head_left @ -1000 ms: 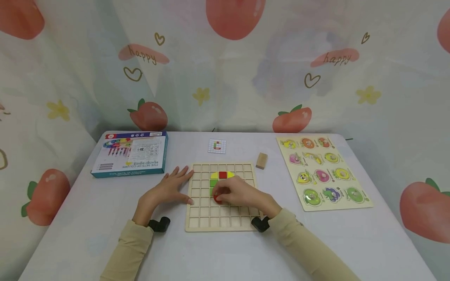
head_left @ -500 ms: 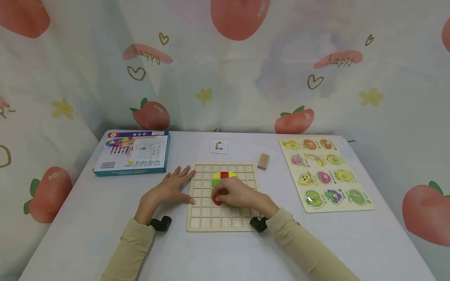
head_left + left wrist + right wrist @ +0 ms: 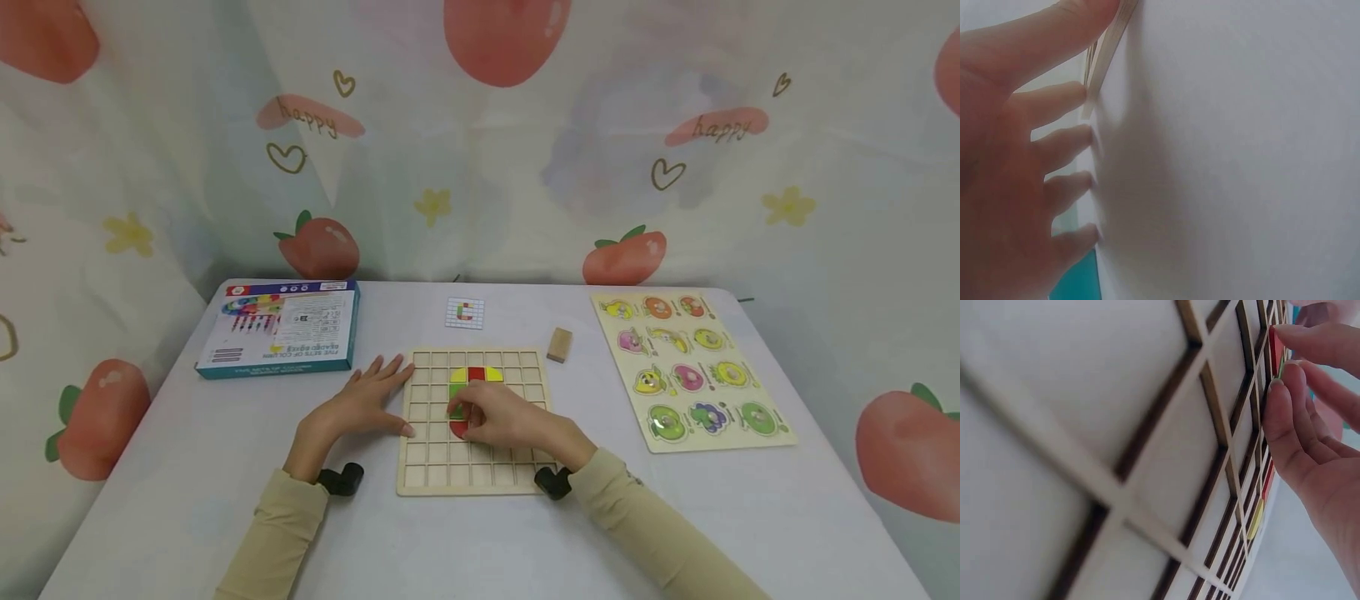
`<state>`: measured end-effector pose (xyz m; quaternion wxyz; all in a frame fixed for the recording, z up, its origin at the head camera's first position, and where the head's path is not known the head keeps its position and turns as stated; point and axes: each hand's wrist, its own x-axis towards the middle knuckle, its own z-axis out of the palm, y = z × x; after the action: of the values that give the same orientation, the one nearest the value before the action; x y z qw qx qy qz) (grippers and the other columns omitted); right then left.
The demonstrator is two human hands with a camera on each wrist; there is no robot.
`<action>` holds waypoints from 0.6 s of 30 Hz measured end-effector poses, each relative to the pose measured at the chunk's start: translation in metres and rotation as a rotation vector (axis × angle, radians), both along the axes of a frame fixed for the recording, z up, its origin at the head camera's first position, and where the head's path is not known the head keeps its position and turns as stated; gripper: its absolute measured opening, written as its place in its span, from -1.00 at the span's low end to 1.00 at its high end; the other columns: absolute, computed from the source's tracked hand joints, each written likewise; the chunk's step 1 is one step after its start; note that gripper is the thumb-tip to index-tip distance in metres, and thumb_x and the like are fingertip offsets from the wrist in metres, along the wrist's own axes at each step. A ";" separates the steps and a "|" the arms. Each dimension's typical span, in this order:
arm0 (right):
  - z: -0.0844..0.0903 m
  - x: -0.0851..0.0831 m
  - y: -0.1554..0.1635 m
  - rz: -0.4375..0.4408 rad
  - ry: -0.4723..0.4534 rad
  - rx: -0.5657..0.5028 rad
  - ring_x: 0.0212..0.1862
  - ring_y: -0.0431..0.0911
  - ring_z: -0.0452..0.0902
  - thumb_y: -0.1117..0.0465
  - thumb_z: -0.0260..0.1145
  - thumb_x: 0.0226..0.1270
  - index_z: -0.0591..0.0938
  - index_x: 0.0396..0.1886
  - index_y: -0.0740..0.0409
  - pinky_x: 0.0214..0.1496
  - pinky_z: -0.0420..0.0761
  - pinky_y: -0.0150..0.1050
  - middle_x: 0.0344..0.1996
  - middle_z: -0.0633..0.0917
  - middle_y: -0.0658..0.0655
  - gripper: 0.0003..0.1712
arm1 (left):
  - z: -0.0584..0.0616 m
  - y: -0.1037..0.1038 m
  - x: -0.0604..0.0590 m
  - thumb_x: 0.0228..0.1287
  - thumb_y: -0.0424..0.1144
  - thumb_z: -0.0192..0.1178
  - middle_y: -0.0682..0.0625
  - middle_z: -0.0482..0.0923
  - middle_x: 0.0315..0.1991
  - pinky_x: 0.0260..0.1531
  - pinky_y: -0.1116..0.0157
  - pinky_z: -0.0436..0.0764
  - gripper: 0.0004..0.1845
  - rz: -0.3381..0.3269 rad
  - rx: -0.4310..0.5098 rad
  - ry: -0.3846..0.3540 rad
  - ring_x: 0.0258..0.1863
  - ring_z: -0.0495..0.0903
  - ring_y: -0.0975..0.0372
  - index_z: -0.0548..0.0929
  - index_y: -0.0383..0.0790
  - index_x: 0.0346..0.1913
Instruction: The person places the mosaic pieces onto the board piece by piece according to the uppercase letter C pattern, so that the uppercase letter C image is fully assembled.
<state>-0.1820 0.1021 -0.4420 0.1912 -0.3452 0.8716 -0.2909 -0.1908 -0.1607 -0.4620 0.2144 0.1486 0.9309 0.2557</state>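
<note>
Strawberry curtains behind the table, I watch my right hand (image 3: 504, 419) pinch the red tile (image 3: 459, 428) a little farther left into the grid board (image 3: 420, 467), just below the green tile (image 3: 455, 391), left hand (image 3: 358, 408) still flat at its left edge.

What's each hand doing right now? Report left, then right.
Left hand: open, fingers spread flat, thumb against the wooden grid board.
Right hand: fingertips pinching a red piece on the board.
</note>
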 end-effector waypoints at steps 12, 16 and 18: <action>-0.001 0.003 0.001 0.000 0.030 -0.023 -0.29 -0.14 0.53 0.29 0.46 0.32 0.66 0.07 0.20 -0.25 0.55 -0.44 -0.20 0.67 0.08 -0.66 | -0.001 -0.002 -0.001 0.07 0.13 0.54 -0.14 -0.13 0.69 0.58 -0.27 -0.29 0.15 -0.001 0.008 -0.004 0.67 -0.30 -0.17 0.13 -0.08 0.65; 0.002 0.004 0.003 -0.004 0.027 -0.017 -0.28 -0.14 0.55 0.31 0.45 0.32 0.68 0.04 0.19 -0.22 0.58 -0.43 -0.21 0.69 0.08 -0.69 | -0.001 -0.001 0.000 0.07 0.12 0.55 -0.15 -0.12 0.69 0.58 -0.27 -0.27 0.15 -0.003 0.005 0.005 0.67 -0.29 -0.18 0.14 -0.09 0.64; 0.003 0.004 0.005 -0.008 0.026 -0.017 -0.26 -0.15 0.56 0.32 0.44 0.33 0.68 0.03 0.19 -0.19 0.60 -0.41 -0.22 0.70 0.07 -0.72 | 0.000 -0.001 0.000 0.07 0.11 0.55 -0.15 -0.11 0.69 0.58 -0.26 -0.27 0.15 -0.004 0.002 0.007 0.67 -0.29 -0.18 0.14 -0.10 0.64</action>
<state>-0.1775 0.1074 -0.4391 0.1758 -0.3469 0.8729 -0.2947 -0.1906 -0.1617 -0.4619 0.2113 0.1514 0.9312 0.2557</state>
